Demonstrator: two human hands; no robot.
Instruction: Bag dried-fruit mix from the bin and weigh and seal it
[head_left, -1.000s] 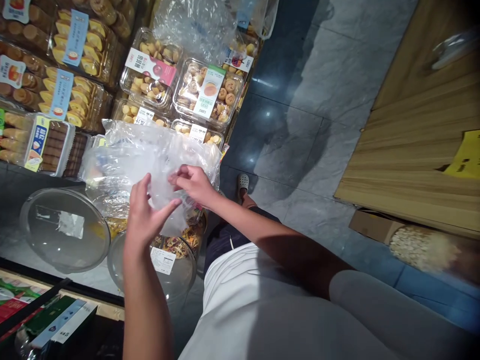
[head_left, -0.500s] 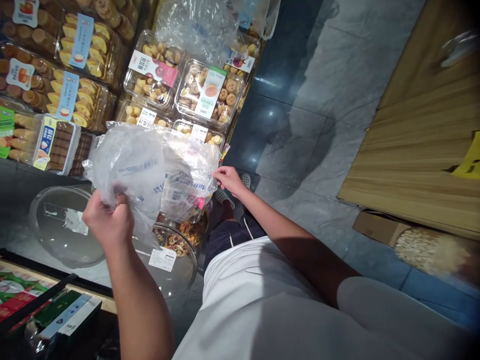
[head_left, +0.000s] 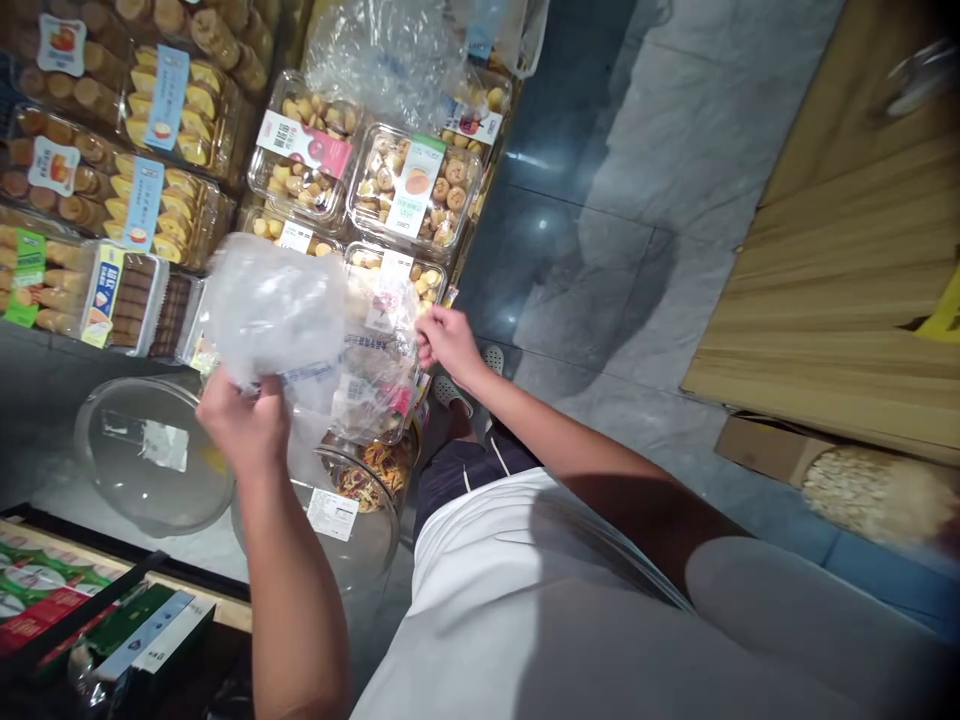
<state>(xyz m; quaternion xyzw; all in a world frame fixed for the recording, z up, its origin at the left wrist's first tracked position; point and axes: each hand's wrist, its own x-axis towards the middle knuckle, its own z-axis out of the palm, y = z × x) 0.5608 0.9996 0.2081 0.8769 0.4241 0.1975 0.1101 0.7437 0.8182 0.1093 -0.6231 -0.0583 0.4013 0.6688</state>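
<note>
From the head camera, the only view, I see the person's left hand (head_left: 244, 420) closed in a fist round the near edge of a thin plastic bag (head_left: 277, 310). A second ago that hand stood spread, thumb and fingers well apart, right beside the other; now it is clenched, with a pale, blurred puff of plastic rising above the knuckles. The right hand (head_left: 450, 345) has moved out to the far side, fingers curled, seemingly pinching the bag's edge — the blur hides the exact grip. So the bag now lies stretched between two holds rather than bunched under both, which I take to mean it is being handled by its sides. Since half a second ago the hands have come a little closer, and more of the cookie box (head_left: 429, 285) just beyond shows past the plastic.

The bag sits over the near end of the display; through its clear part I can make out blue print and a pink label (head_left: 397, 398) underneath. Just below are a tub of dried petals or the like (head_left: 382, 475) and a round clear lid (head_left: 150, 500) — both apart from the fingers.
</note>
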